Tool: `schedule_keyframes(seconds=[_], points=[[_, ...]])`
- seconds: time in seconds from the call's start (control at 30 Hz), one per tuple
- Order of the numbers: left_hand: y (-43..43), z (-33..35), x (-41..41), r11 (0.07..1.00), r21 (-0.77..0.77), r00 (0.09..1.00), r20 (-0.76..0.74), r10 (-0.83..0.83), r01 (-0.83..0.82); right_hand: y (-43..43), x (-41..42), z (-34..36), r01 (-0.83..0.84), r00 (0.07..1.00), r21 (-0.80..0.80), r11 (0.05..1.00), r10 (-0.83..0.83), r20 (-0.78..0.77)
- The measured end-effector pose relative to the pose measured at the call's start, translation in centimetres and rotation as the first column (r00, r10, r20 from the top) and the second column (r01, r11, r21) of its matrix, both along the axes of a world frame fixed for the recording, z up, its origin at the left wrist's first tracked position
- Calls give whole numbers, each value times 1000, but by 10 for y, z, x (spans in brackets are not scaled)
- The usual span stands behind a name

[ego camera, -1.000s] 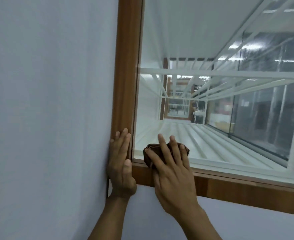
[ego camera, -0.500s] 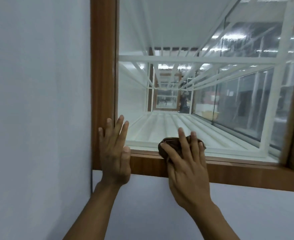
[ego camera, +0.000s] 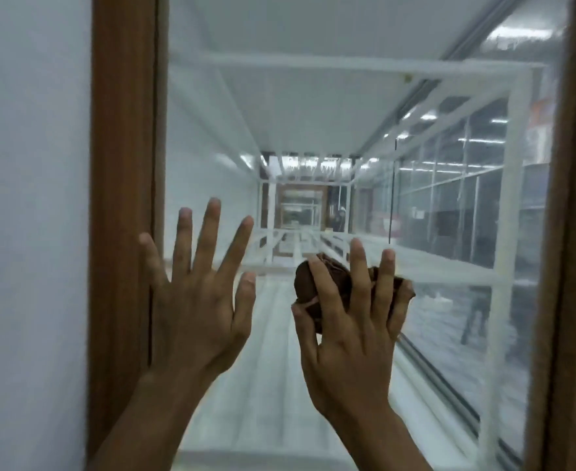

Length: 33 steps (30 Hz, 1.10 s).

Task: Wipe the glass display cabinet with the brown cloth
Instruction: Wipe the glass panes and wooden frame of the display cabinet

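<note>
The glass display cabinet [ego camera: 313,130] fills the view, its end pane set in a brown wooden frame [ego camera: 123,164]. My right hand [ego camera: 347,331] presses a bunched brown cloth [ego camera: 317,283] flat against the glass near the pane's middle, fingers spread over it. My left hand [ego camera: 194,300] lies open on the glass at the pane's left side, fingers fanned, its little finger at the left frame post. Most of the cloth is hidden under my fingers.
A white wall [ego camera: 31,232] runs along the left of the frame. Inside the cabinet are white shelves [ego camera: 296,107] and white metal bars [ego camera: 504,198]. The right frame post [ego camera: 575,232] stands at the view's right edge.
Both hands have moved up from the bottom frame rail onto the glass. The cloth went up with my right hand, and my left hand left the frame corner and spread out.
</note>
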State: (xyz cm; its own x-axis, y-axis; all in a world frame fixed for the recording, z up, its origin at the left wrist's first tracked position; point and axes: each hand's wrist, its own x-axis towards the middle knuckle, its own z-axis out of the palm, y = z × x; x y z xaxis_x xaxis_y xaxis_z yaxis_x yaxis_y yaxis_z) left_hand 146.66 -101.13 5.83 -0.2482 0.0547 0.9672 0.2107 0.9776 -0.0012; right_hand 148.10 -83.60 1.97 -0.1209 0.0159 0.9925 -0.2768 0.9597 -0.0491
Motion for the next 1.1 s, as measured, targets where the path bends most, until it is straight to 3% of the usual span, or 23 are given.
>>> schedule_keyframes(seconds=[0.3,0.47,0.63,0.8,0.87,0.97,1.0,1.1], points=[[2,270,-6,995,59,995,-70,-72,76,10,-6,302,30,987,-183,983,-57,-147],[15,340,-8,986,107,987,-115,-111,124,2,-4,396,73,979,-133,988,-96,-180],[18,341,-11,984,122,983,-146,-113,131,8,2,400,107,984,54,993,-98,-147],[27,322,-5,977,135,980,-128,-149,166,10,17,362,96,995,421,902,-98,-18],[28,292,-2,979,88,980,-95,-176,184,17,16,344,100,994,343,934,-107,1],[31,240,5,977,44,978,5,-210,210,6,17,324,-7,999,-103,995,12,52],[31,223,11,973,47,972,38,-230,228,-7,22,314,-72,994,-96,993,80,78],[25,178,36,978,52,956,208,-209,202,-31,38,274,-166,962,329,930,80,260]])
